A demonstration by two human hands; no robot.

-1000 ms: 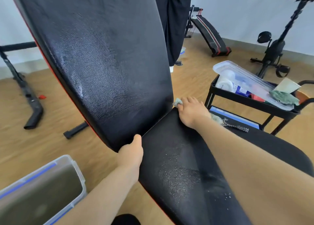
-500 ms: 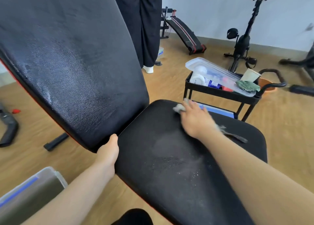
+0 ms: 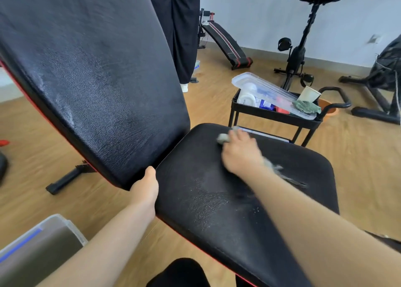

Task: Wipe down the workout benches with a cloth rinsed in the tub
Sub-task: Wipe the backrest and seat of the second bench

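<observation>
On the head camera I see my right hand, blurred, on the seat pad. Its fingers are together and bent over the grey cloth, which bunches out past the fingertips and trails behind the wrist. My left hand grips the lower corner of the backrest, thumb in front, fingers hidden behind. The tub sits below and left of that hand.

Wood floor, pale wall, exercise bike (black) beside it.
</observation>
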